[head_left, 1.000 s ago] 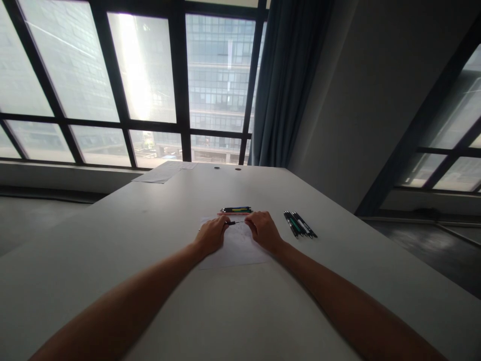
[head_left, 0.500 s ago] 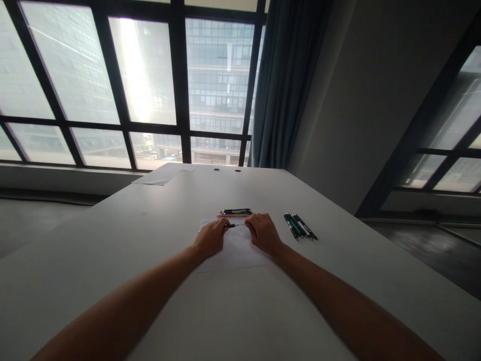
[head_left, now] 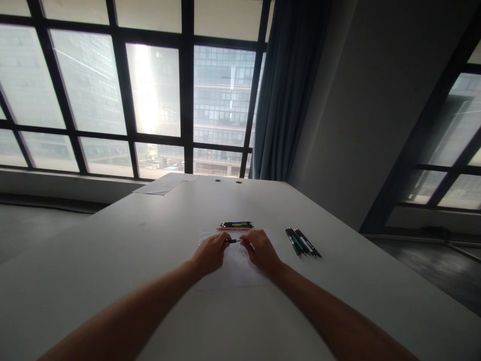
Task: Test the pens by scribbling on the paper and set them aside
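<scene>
- Pen: a short dark pen, lying level between the two hands just above a white sheet of paper near the middle of the desk.
- The desk is pale grey, wide and plain, running away toward a wall of tall windows with dark frames (office blocks stand outside, with a bright glare on one pane).
- A blue-grey curtain hangs at the right end of the windows, next to a bare grey wall.
- Just beyond the paper lies a small row of coloured pens, side by side; well to the right lies a second bunch of dark pens, angled.
- More loose papers rest at the desk's far left edge, by the window.
- Left hand: the forearm reaches in from the lower left, knuckles up, fingers curled shut on the left end of the pen.
- Right hand: the forearm comes in from the lower right, fingers likewise curled and pinching the pen's right end; both hands rest on the paper, close together.
</scene>
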